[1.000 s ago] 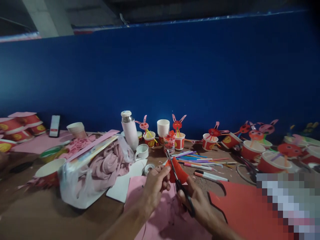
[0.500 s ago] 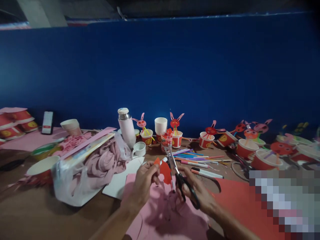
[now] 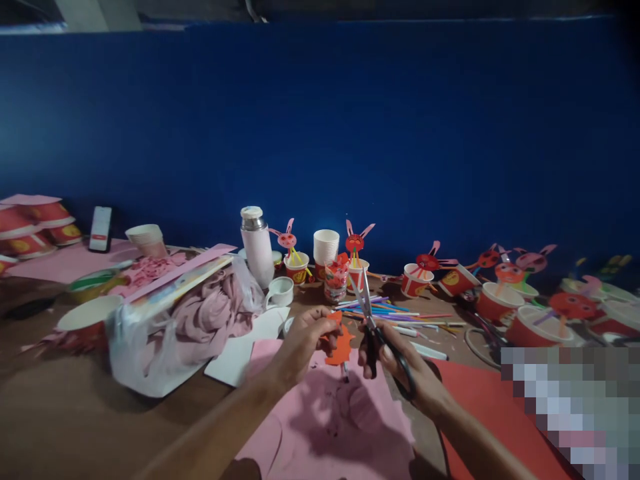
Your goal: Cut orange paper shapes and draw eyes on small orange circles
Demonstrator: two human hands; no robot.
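My left hand point(image 3: 311, 337) pinches an orange-red paper cutout point(image 3: 340, 343) with a jagged edge. In my right hand point(image 3: 397, 363) are black-handled scissors point(image 3: 371, 327), their blades parted and pointing up, just right of the cutout and apart from it. Beneath both hands lies pink paper point(image 3: 330, 407) with drawn marks and a shadow over it. A marker point(image 3: 345, 371) rests on that paper under the cutout. Beyond the blades stands a clear cup of red paper scraps point(image 3: 336, 277).
Coloured sticks point(image 3: 385, 308) lie behind the hands. Red paper cups point(image 3: 419, 280) with paper animal heads line the blue wall point(image 3: 320, 133). To the left are a plastic bag point(image 3: 145, 360), a thermos point(image 3: 257, 250) and a phone point(image 3: 101, 229). Red paper point(image 3: 475, 407) covers the right.
The scissors have moved up and right, away from the cutout, with their blades spread. My left hand has shifted right and turned the cutout.
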